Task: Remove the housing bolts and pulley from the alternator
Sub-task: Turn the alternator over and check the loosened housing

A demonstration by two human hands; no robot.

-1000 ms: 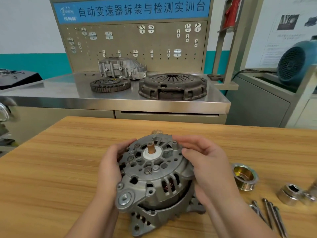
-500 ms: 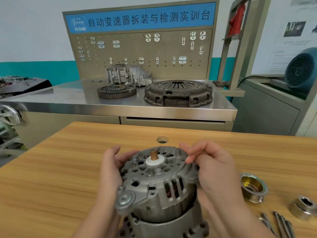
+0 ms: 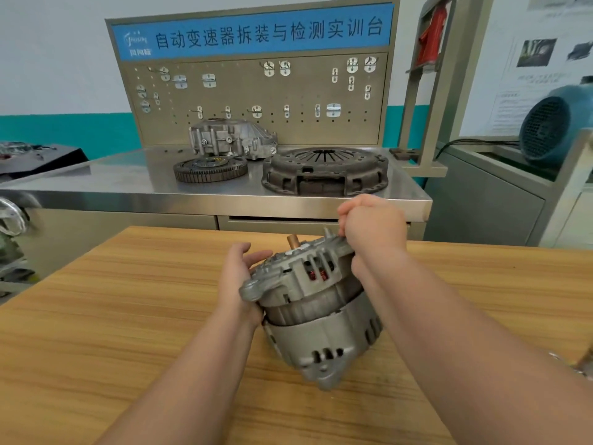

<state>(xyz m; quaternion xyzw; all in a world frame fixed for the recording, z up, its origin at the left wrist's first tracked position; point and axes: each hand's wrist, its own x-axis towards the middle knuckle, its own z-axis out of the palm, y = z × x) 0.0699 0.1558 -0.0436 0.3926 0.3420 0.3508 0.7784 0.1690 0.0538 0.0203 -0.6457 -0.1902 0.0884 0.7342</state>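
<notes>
Alternator, grey cast metal, tilted at mid-tabletop; left hand, fingers relaxed, cups its side; right hand fingers curled, gripping its rim.

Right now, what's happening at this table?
A person is handling an alternator, tilted on the wooden table. The left hand cradles its left side with relaxed fingers, while the right hand grips the far rim of the front housing with curled fingers. The copper-coloured shaft stands bare, no pulley on it.
</notes>
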